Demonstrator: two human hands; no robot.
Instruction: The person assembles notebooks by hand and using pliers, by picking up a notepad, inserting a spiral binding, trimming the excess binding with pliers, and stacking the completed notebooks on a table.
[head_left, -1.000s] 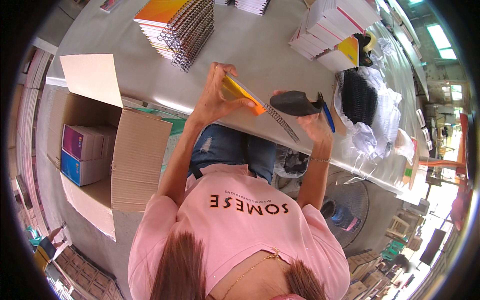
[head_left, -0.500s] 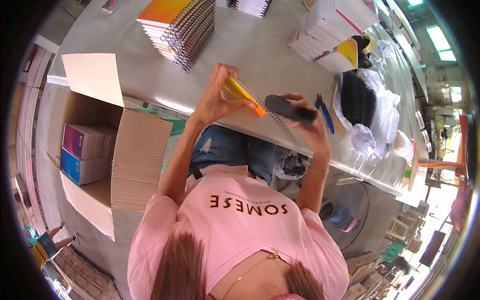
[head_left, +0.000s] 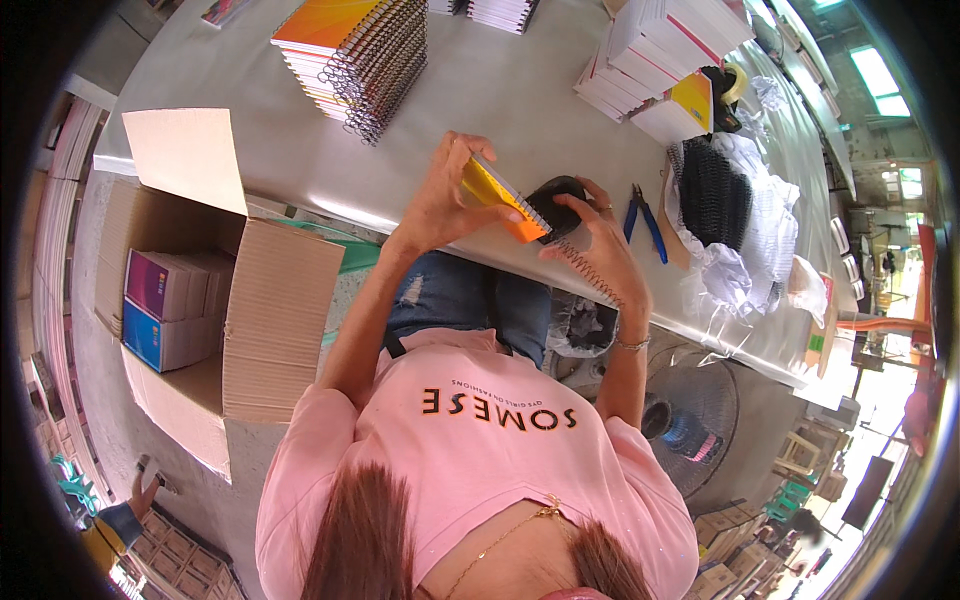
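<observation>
Smooth grey tabletop spreads beyond both hands, its near edge running below them. The left hand grips a yellow-and-orange notebook; the right hand grasps a rounded black object against it, beside a dark spiral coil. Tabletop stretches from the left hand to stacked orange-covered spiral notebooks ahead; blue-handled pliers lie rightward.

The left hand hides part of the yellow book; the right hand hides some of the black thing.
</observation>
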